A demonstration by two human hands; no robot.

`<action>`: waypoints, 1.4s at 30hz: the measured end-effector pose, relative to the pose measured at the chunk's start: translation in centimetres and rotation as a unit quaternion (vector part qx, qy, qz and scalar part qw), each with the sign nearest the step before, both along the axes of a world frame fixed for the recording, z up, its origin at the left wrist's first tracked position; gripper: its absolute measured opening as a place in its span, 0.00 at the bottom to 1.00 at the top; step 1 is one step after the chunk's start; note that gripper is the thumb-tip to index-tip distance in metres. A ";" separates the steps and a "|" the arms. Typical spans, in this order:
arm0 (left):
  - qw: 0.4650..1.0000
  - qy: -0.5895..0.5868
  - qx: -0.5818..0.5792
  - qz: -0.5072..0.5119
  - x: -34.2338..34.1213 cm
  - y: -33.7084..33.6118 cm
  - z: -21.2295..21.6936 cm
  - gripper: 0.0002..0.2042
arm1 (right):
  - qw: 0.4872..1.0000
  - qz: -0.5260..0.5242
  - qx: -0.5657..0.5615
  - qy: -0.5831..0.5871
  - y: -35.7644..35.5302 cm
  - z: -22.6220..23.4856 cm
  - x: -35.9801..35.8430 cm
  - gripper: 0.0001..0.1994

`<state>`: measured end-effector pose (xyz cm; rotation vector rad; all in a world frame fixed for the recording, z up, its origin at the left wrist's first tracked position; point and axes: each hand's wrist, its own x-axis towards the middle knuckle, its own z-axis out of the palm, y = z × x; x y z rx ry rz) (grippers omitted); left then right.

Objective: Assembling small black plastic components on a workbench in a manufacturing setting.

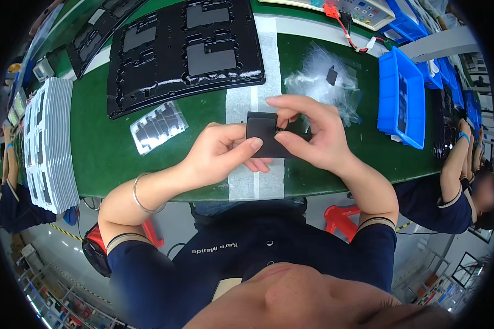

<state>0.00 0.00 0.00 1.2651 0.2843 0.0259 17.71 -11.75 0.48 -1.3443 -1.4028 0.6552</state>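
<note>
A large black moulded plastic tray [184, 52] holding dark grey sheets is seen on the green table [110, 148]. Dark parts are held in a blue plastic bin [403, 98]. Clear bags [158, 127] lie nearby. A small flat black square pad [263, 134] is gripped above the table edge by the left hand [225, 153] and right hand [313, 134].

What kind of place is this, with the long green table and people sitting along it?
Most likely a factory assembly line. The long green table carries a glossy black moulded plastic tray with part-shaped pockets, a blue plastic bin and a stack of white trays, and another uniformed worker sits alongside.
</note>
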 end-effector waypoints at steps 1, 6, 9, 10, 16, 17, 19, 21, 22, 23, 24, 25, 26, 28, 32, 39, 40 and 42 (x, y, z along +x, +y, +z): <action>1.000 -0.003 -0.012 0.007 0.0 -0.1 0.0 0.13 | 1.000 -0.006 0.008 0.000 0.0 -0.1 -0.2 0.19; 0.999 -0.001 -0.027 0.018 -0.2 -0.1 0.1 0.13 | 1.000 -0.017 0.006 0.016 0.1 -0.2 -0.6 0.17; 0.999 0.009 -0.040 0.021 -0.3 -0.1 0.2 0.13 | 1.000 -0.013 0.017 0.000 0.2 -0.3 -0.7 0.17; 0.999 0.009 -0.040 0.020 -0.4 -0.1 0.2 0.13 | 1.000 -0.010 0.021 -0.007 0.3 -0.3 -0.7 0.17; 0.999 -0.015 0.013 0.036 -0.2 0.0 -0.8 0.12 | 0.997 -0.004 -0.023 0.074 -0.2 0.0 -0.7 0.16; 0.998 -0.025 0.029 0.041 -0.2 0.1 -0.9 0.11 | 0.997 0.008 -0.028 0.076 -0.1 0.0 -0.4 0.17; 0.987 -0.066 0.129 0.062 -0.1 0.8 -0.7 0.09 | 0.991 0.057 -0.087 0.081 -0.1 0.0 0.5 0.14; 0.936 -0.057 0.346 0.018 -0.9 2.6 -1.8 0.08 | 0.997 0.059 -0.051 0.023 -0.1 0.9 1.4 0.08; 0.917 -0.129 0.375 0.051 0.0 1.6 0.0 0.06 | 0.998 0.051 -0.029 0.010 -0.3 1.3 1.7 0.08; 0.853 -0.194 0.484 -0.003 0.5 2.1 0.4 0.09 | 0.999 0.044 -0.009 -0.003 -0.5 1.8 2.1 0.08; 0.816 -0.204 0.540 -0.016 0.6 2.0 0.9 0.12 | 0.999 0.027 0.012 -0.034 -0.8 2.0 2.3 0.08; 0.775 -0.212 0.594 -0.026 0.5 1.9 1.2 0.16 | 0.997 0.011 0.032 -0.065 -1.0 2.1 2.5 0.08; 0.762 -0.207 0.612 -0.042 0.5 1.9 1.0 0.18 | 0.994 -0.004 0.050 -0.096 -1.2 2.3 2.8 0.09; 0.763 -0.197 0.611 -0.076 -0.5 2.1 -0.1 0.21 | 0.970 -0.029 0.103 -0.216 -1.4 1.2 3.1 0.10; 0.734 -0.204 0.643 -0.080 -1.3 2.1 -0.9 0.20 | 0.906 -0.046 0.112 -0.406 -2.0 -0.8 2.8 0.11; 0.761 -0.190 0.612 -0.102 -1.9 3.1 -1.7 0.19 | 0.926 0.041 -0.047 -0.373 -4.0 -1.4 2.1 0.27; 0.763 -0.190 0.609 -0.109 -1.9 3.3 -1.8 0.19 | 0.928 0.036 -0.061 -0.367 -3.9 -1.4 2.2 0.30; 0.766 -0.187 0.604 -0.117 -2.0 3.3 -1.8 0.20 | 0.932 0.015 -0.116 -0.342 -3.3 -1.1 2.1 0.36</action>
